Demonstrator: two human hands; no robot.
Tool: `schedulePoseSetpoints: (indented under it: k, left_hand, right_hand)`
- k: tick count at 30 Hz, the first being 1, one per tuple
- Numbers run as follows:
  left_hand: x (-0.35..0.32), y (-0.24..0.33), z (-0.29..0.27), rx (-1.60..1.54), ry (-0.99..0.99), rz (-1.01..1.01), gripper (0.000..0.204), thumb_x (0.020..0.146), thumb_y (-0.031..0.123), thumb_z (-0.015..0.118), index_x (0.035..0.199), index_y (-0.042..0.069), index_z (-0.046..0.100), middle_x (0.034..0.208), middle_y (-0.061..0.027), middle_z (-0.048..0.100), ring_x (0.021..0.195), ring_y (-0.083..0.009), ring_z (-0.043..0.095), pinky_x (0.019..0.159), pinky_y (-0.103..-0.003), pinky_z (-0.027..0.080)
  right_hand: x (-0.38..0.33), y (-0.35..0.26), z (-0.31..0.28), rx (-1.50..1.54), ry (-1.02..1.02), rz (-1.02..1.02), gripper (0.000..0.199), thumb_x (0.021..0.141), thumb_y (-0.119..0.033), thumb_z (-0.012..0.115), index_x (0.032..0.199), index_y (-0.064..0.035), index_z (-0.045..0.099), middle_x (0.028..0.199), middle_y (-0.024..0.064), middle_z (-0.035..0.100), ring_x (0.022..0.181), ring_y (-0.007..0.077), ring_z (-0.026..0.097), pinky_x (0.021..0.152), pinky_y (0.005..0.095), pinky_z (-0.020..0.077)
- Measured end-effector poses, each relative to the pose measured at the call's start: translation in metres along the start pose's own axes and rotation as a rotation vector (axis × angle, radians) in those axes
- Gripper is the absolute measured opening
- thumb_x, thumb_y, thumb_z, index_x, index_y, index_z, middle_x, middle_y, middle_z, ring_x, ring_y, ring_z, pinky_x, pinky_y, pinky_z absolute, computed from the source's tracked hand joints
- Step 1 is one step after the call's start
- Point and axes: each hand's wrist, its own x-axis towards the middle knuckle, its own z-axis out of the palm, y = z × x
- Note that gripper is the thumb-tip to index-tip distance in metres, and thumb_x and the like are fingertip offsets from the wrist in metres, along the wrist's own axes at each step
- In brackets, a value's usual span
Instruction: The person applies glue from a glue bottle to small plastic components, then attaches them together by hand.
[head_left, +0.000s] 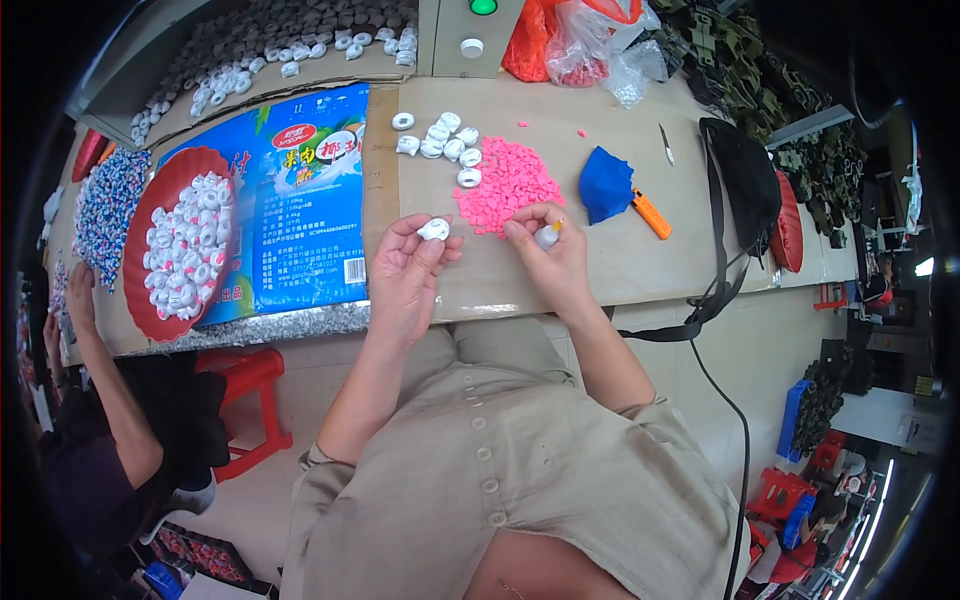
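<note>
Between the thumb and fingers of my left hand (405, 275) is a small white ring-like piece (434, 229) with dark marks. My right hand (560, 270) is closed around a small whitish bottle with a yellow tip (548, 236). Its thumb and forefinger are pinched at the near edge of a heap of small flat pink pieces (508, 180); whether a pink piece is between them is too small to tell. More white pieces (436, 142) lie just beyond the heap, some touching it.
At left, a red scalloped tray (138, 255) holds white pieces with pink spots, resting partly on a blue printed cardboard sheet (310, 200). To the right lie a blue scrap (604, 185), an orange-handled cutter (651, 214), a small blade (667, 145) and a black bag (745, 180). A co-worker's arm (115, 380) reaches in.
</note>
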Motion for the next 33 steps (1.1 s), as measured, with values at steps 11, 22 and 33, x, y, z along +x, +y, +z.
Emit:
schedulePoseSetpoints:
  k: [11,22,33]
  left_hand:
    - [0.000,-0.001,0.002,0.026,-0.007,-0.002,0.025,0.080,-0.001,0.051,0.103,0.001,0.044,0.105,-0.0165,0.052,0.085,-0.0200,0.056,0.073,-0.028,0.046]
    - [-0.001,-0.006,0.007,0.298,-0.131,-0.082,0.027,0.080,0.002,0.052,0.106,-0.002,0.046,0.091,-0.0087,0.056,0.076,-0.0124,0.054,0.069,-0.022,0.044]
    - [-0.002,-0.007,0.010,0.380,-0.140,-0.113,0.028,0.081,0.002,0.050,0.108,-0.003,0.047,0.086,-0.0054,0.056,0.071,-0.0083,0.051,0.066,-0.020,0.043]
  right_hand:
    - [0.011,-0.016,0.005,-0.610,-0.235,-0.197,0.013,0.067,-0.007,0.060,0.080,-0.0077,0.061,0.069,0.0068,0.052,0.069,0.0238,0.053,0.058,0.0341,0.0421]
    - [-0.008,-0.015,0.004,0.563,-0.279,0.307,0.015,0.079,-0.010,0.056,0.086,0.0027,0.055,0.073,0.0051,0.058,0.066,0.0083,0.054,0.053,0.0202,0.0415]
    - [-0.013,-0.012,0.009,0.613,-0.213,0.336,0.013,0.077,-0.008,0.059,0.086,0.0000,0.054,0.072,0.0047,0.058,0.063,0.0065,0.053,0.051,0.0177,0.0395]
